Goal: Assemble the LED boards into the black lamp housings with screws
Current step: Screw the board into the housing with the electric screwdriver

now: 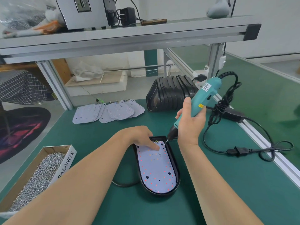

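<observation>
At eight o'clock from the housing, nearest the viewer, a cardboard box [9, 200] heaped with small silver screws [40, 176] is set on the green surface [227, 184]. The word "BALANCER" is printed on the box's white side. The black lamp housing [177, 168] is laid at the middle of the surface, its length running from six to twelve o'clock. A white LED board [156, 171] dotted with red and orange spots is seated inside it. The board's far end is pressed by the fingers of the left hand [141, 137], whose grip is open and holds nothing. At one o'clock from the housing, a teal electric screwdriver [203, 98] is held in the right hand [191, 124], the grip wrapped round its body. The tool is tilted and its bit is set at the board's far right corner. A white label and a yellow sticker are carried on the tool, their writing too small to be read. A black cable [219, 109] is bundled at two o'clock. Farther off, spare LED boards [110, 111] are fanned out at eleven o'clock, and a row of black housings [170, 93] is stacked at one o'clock, below a metal shelf [129, 33].
</observation>
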A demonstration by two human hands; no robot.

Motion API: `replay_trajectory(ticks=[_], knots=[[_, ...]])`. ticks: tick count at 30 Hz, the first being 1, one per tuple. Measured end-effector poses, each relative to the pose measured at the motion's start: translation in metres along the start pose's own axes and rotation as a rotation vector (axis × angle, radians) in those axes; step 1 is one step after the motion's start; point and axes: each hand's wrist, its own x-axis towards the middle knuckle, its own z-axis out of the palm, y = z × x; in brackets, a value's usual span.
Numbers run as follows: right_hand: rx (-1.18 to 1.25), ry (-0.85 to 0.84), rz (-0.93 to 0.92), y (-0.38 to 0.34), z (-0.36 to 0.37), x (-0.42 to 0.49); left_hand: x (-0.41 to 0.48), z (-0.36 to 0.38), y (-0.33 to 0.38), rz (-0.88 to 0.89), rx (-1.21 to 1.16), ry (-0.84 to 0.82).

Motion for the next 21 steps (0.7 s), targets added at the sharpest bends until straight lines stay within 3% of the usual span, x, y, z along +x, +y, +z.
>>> replay_trajectory(ticks=[6,21], knots=[[-0.059,-0.077,-0.078,0.008,0.004,-0.004,0.004,0.009,-0.008,0.009,-0.245,0.012],[-0.102,-0.179,-0.162,0.012,0.008,-0.012,0.006,0.011,-0.01,0.001,-0.317,0.013]])
